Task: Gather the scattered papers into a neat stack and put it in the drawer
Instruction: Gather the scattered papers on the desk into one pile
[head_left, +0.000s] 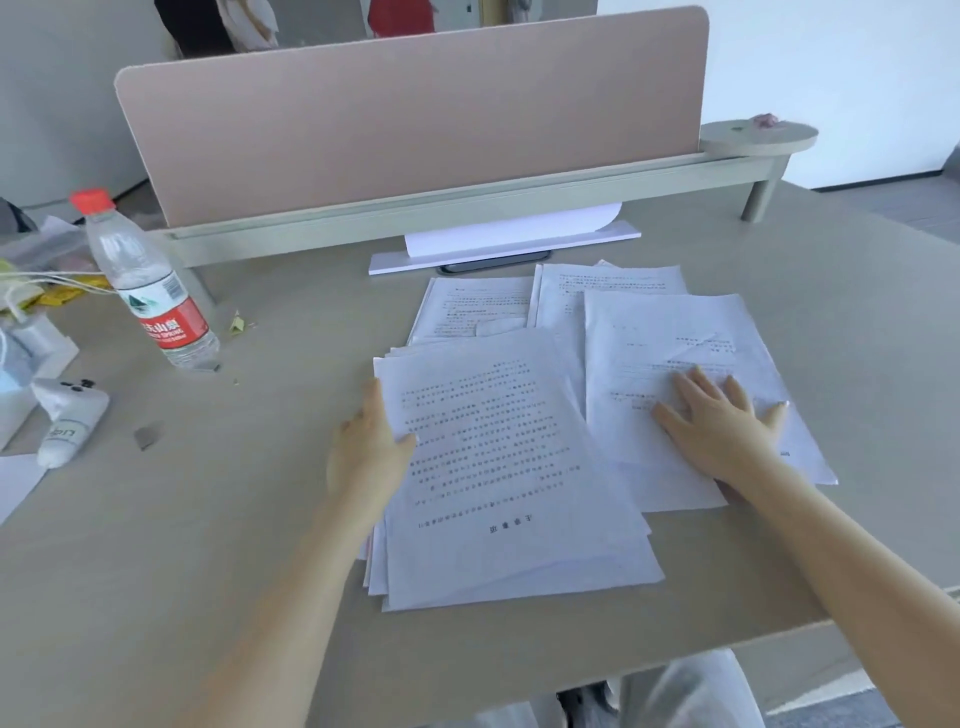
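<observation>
Printed white papers lie spread over the beige desk (208, 519). A loose pile (509, 483) sits nearest me, its sheets fanned at the left edge. My left hand (371, 447) grips that pile's left edge, thumb on top. To the right lies a second group of sheets (685, 353); my right hand (722, 421) rests flat on it, fingers spread. Two more sheets (478, 306) (613, 286) lie behind these, partly covered. No drawer is in view.
A pink divider panel (415, 114) on a rail closes the desk's back. A water bottle (148, 291) with a red cap stands at left, beside a white tube (70, 421) and clutter. A white stand (504, 244) sits under the rail. The desk's front edge is close to me.
</observation>
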